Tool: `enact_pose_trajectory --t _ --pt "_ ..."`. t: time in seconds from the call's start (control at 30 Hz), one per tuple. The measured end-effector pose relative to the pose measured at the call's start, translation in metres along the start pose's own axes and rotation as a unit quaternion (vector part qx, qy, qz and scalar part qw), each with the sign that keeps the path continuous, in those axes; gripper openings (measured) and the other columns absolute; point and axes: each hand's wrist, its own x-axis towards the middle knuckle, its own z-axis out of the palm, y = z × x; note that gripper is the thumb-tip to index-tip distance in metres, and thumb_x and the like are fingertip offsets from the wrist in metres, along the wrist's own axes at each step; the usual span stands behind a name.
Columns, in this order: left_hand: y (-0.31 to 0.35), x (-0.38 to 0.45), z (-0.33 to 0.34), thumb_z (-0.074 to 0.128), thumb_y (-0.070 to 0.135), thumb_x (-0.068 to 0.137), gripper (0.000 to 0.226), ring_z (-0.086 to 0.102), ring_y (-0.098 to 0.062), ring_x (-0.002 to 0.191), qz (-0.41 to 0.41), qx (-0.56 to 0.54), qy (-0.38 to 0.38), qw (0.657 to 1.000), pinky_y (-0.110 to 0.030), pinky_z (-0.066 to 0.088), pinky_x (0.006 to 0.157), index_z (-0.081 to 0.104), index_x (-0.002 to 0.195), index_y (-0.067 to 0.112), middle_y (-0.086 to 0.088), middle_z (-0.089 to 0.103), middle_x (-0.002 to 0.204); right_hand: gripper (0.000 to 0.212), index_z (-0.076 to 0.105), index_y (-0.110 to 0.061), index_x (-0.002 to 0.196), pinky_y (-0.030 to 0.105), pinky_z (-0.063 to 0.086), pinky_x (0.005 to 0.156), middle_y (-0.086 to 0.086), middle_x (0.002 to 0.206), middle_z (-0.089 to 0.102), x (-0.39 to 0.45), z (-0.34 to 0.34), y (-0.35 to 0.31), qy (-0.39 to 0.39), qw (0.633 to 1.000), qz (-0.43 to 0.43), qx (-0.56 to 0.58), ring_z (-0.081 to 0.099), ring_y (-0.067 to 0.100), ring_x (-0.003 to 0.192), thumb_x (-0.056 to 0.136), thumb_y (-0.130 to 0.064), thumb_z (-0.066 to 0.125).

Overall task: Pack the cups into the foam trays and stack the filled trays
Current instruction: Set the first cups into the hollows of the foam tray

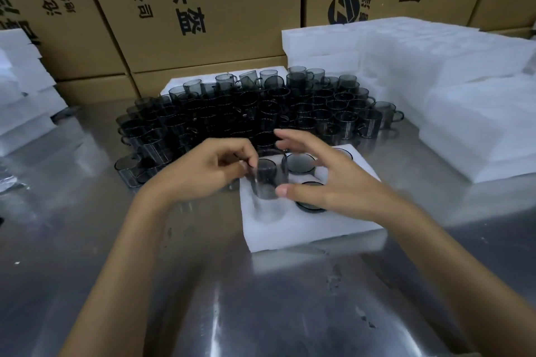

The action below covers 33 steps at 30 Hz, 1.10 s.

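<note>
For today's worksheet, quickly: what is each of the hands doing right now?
Left hand: pinches a cup by its rim over the tray.
Right hand: open, fingers spread beside the cup, holding nothing.

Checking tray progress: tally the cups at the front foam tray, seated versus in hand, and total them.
Seated cups visible in the front foam tray: 3
Cup held by the left hand over the tray: 1
Total: 4
</note>
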Motion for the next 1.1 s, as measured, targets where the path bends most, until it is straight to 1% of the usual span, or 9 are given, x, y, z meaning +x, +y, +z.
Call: enact_pose_trajectory --t 0.2,0.3,0.37,0.5,0.6,0.73,0.87,0.97,1.1 --pt "-0.002 -0.008 0.006 0.051 -0.009 0.093 0.036 0.065 -0.033 0.1 -0.012 -0.026 -0.04 0.999 -0.047 0.052 0.087 0.073 0.099 0.019 0.005 0.073 0.101 0.041 0.067 -0.033 0.109 0.041 0.051 0.09 -0.013 0.106 0.063 0.003 0.019 -0.007 0.011 1.0 -0.014 0.021 0.059 0.011 0.09 0.073 -0.029 0.087" --pt "-0.004 -0.009 0.008 0.047 -0.013 0.094 0.041 0.065 -0.007 0.111 -0.012 -0.074 -0.026 0.997 -0.013 0.049 0.077 0.068 0.112 0.016 0.006 0.073 0.114 0.058 0.057 -0.039 0.115 0.039 0.054 0.082 -0.011 0.105 0.058 0.007 0.024 -0.007 0.003 1.0 0.002 0.019 0.055 0.007 0.078 0.067 -0.032 0.09" --pt "-0.007 -0.009 0.01 0.05 -0.006 0.097 0.03 0.064 -0.001 0.111 -0.036 -0.092 -0.016 0.995 -0.01 0.046 0.08 0.066 0.111 0.015 0.007 0.073 0.112 0.06 0.056 -0.041 0.116 0.032 0.054 0.078 -0.016 0.102 0.055 0.008 0.027 -0.006 -0.003 1.0 0.006 -0.008 0.053 0.002 0.074 0.065 -0.038 0.09" --pt "-0.01 -0.009 0.012 0.064 0.017 0.094 0.012 0.068 0.0 0.097 -0.054 -0.11 0.001 0.993 -0.013 0.049 0.081 0.071 0.101 0.011 0.006 0.075 0.102 0.05 0.063 -0.037 0.108 0.018 0.048 0.073 -0.025 0.096 0.05 0.008 0.023 -0.007 -0.012 0.998 0.003 -0.069 0.054 0.001 0.078 0.065 -0.043 0.088" --pt "-0.013 -0.011 0.011 0.075 0.027 0.083 0.017 0.068 -0.016 0.104 -0.059 -0.105 -0.006 0.993 -0.031 0.052 0.095 0.072 0.094 0.014 -0.003 0.073 0.105 0.051 0.065 -0.037 0.111 0.016 0.046 0.074 -0.02 0.097 0.05 0.009 0.02 -0.009 -0.037 0.994 -0.006 -0.105 0.052 0.001 0.082 0.066 -0.041 0.088" --pt "-0.023 -0.014 0.008 0.085 0.048 0.069 0.03 0.064 -0.019 0.096 -0.086 -0.047 -0.026 0.995 -0.037 0.051 0.087 0.071 0.085 0.028 -0.004 0.065 0.107 0.057 0.062 -0.034 0.124 0.007 0.037 0.076 -0.017 0.108 0.051 0.01 0.023 -0.008 -0.092 0.985 -0.025 -0.144 0.048 -0.01 0.088 0.072 -0.036 0.086" --pt "-0.033 -0.012 0.01 0.082 0.057 0.055 0.054 0.054 -0.008 0.084 -0.137 -0.039 -0.021 0.99 -0.025 0.047 0.077 0.06 0.096 0.032 -0.001 0.056 0.103 0.052 0.062 -0.035 0.128 0.012 0.035 0.087 -0.02 0.114 0.051 0.011 0.023 -0.002 -0.105 0.982 0.003 -0.155 0.045 -0.007 0.103 0.08 -0.05 0.076" --pt "-0.037 -0.012 0.013 0.089 0.05 0.062 0.063 0.053 -0.007 0.079 -0.167 -0.049 -0.028 0.984 -0.026 0.047 0.075 0.054 0.108 0.025 -0.006 0.056 0.107 0.043 0.064 -0.043 0.125 0.024 0.02 0.101 -0.017 0.127 0.045 0.011 0.025 0.002 -0.089 0.963 -0.021 -0.254 0.028 0.005 0.125 0.085 -0.059 0.065" --pt "-0.036 -0.009 0.015 0.082 0.042 0.059 0.063 0.054 -0.006 0.068 -0.177 -0.076 -0.044 0.98 -0.026 0.046 0.072 0.053 0.11 0.019 0.002 0.062 0.089 0.045 0.063 -0.053 0.119 0.028 0.003 0.106 -0.021 0.154 0.025 0.015 0.02 0.004 -0.098 0.953 -0.022 -0.285 0.006 0.003 0.142 0.078 -0.068 0.065"
